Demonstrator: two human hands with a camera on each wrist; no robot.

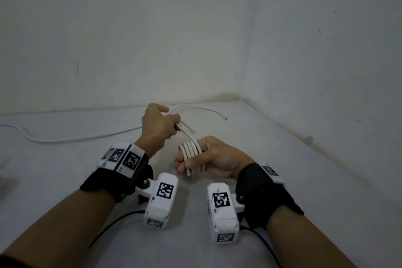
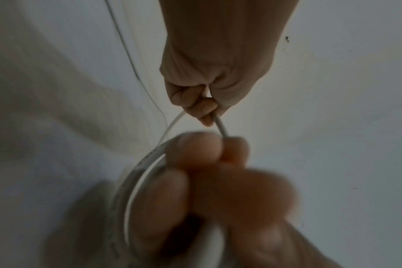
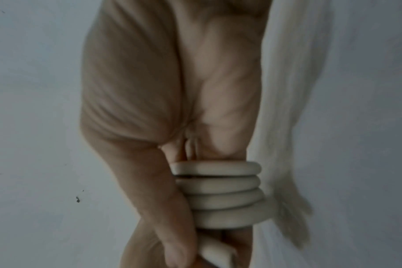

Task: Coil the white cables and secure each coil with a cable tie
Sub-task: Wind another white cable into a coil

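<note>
Wound turns of the white cable [image 1: 191,154] are gripped in the right hand [image 1: 214,160], keeping the coil from springing open (no tie visible); the free strand is pinched taut by the left hand [image 1: 157,127] above the counter [image 1: 282,169].

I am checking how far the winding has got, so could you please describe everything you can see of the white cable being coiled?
The white cable is round, smooth and plastic-looking. About five or six turns are wound side by side round the fingers of the right hand, whose thumb presses on them. From the coil a strand rises to the left hand, which grips it in curled fingers. The rest trails loose over the white surface to the left and back, and one thin end lies free near the wall. No cable tie is visible on it.
</note>
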